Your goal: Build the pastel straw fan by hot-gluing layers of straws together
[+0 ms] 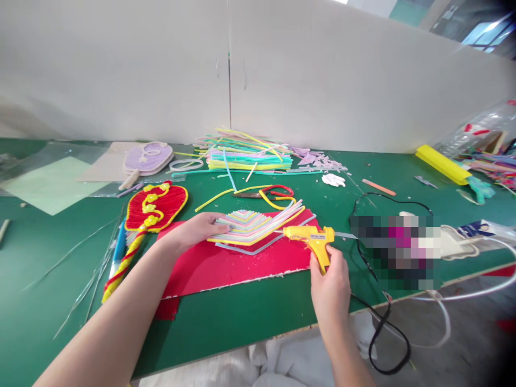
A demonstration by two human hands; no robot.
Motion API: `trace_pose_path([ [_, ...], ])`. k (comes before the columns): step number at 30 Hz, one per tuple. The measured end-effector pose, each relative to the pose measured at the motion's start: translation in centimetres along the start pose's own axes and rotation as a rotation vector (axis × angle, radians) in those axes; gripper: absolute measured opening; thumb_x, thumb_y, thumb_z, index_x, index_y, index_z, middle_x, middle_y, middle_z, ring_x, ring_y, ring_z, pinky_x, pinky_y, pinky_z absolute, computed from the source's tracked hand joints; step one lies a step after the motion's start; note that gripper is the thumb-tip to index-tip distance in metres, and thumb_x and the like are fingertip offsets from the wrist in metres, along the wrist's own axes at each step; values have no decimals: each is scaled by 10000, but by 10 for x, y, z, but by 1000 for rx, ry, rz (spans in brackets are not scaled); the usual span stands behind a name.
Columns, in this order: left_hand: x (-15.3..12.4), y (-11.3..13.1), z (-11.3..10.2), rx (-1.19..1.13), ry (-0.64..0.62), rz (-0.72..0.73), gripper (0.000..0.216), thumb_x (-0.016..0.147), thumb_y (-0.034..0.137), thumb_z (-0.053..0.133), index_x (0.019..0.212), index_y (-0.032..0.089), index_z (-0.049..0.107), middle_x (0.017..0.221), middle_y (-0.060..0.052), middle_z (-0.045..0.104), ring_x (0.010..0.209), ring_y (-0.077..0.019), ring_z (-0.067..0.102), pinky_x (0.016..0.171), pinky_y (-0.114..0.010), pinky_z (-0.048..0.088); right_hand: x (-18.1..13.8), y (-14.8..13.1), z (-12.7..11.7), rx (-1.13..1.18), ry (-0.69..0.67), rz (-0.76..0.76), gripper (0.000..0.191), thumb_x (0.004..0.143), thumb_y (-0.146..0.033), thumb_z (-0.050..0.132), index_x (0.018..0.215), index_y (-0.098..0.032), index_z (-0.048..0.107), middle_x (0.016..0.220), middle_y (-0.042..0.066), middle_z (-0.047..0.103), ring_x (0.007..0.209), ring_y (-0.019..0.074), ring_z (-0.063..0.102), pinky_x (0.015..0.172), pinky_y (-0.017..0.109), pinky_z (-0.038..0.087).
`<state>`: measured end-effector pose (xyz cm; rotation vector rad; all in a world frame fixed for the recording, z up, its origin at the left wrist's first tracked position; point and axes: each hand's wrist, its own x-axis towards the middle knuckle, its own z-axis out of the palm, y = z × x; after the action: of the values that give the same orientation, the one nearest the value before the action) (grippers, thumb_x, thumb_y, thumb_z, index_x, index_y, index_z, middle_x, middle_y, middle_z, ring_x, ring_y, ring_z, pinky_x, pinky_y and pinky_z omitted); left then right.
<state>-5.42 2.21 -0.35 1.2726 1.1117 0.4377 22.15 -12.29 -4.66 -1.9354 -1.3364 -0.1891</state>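
Observation:
My right hand [331, 282] is wrapped round the handle of a yellow hot glue gun [310, 235], its nozzle pointing left. The nozzle tip meets the right side of a fan-like piece of bent pastel pipe cleaners [245, 228], layered in V shapes. On the left end of that piece, my left hand [205, 228] pinches it with the fingers partly hidden. A loose pale blue bent pipe cleaner [253, 252] lies just below, on a red board [226, 271]. Scissors with red handles [278, 192] rest behind the piece, beside a yellow pipe cleaner [213, 200].
A red and yellow fan [155, 207] lies at left, with a lilac fan [147, 159] behind. Bundled pipe cleaners [250, 158] sit at the back against a white partition [153, 70]. A black cable [407, 349] loops at right over the table edge, near a blurred patch.

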Motion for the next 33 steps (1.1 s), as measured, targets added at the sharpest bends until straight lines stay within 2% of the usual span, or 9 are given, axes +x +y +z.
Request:
trace_pose_path([
  [5,1,-1,0,-2,-5,1,518,496,475,836,895,170,709,921,-60,752,882,-262,674,829,-360,524,3,2,0,-22,-10,11,287,906,-388,439,1080,-176,526,955,124,619,897,262,586,731,350,476],
  [9,0,0,0,12,1,7,550,501,510,824,901,155,692,927,-76,749,891,-272,674,819,-366,524,12,7,-2,-36,11,44,318,855,-410,522,1065,-171,527,964,121,607,905,268,583,710,340,473],
  [15,-3,3,5,119,70,20,490,537,516,793,870,179,669,886,-51,746,829,-251,674,711,-306,526,48,35,-9,-81,87,68,464,754,-519,628,1039,-161,547,937,119,580,879,275,562,721,367,459],
  [20,-3,4,5,294,172,82,456,601,535,736,883,184,664,836,-27,729,780,-235,663,640,-272,504,89,64,-10,-148,39,125,450,711,-518,635,968,-155,563,898,115,571,847,281,551,730,401,451],
  [24,-3,4,5,339,175,118,420,629,538,711,859,190,659,797,-15,715,746,-221,652,598,-254,480,109,77,-6,-193,-79,222,411,663,-467,660,932,-167,580,890,107,585,827,279,556,702,392,448],
  [28,-2,2,7,319,169,99,426,624,542,715,857,188,666,787,-20,712,721,-215,646,579,-258,471,101,69,-7,-128,-77,234,398,656,-456,656,919,-164,589,869,99,606,787,259,564,701,381,452],
  [33,0,-2,7,169,93,39,466,590,549,752,870,181,690,824,-39,737,751,-223,660,635,-282,499,60,38,-12,79,-61,11,368,744,-450,611,978,-169,573,864,75,621,754,205,583,694,328,483],
])
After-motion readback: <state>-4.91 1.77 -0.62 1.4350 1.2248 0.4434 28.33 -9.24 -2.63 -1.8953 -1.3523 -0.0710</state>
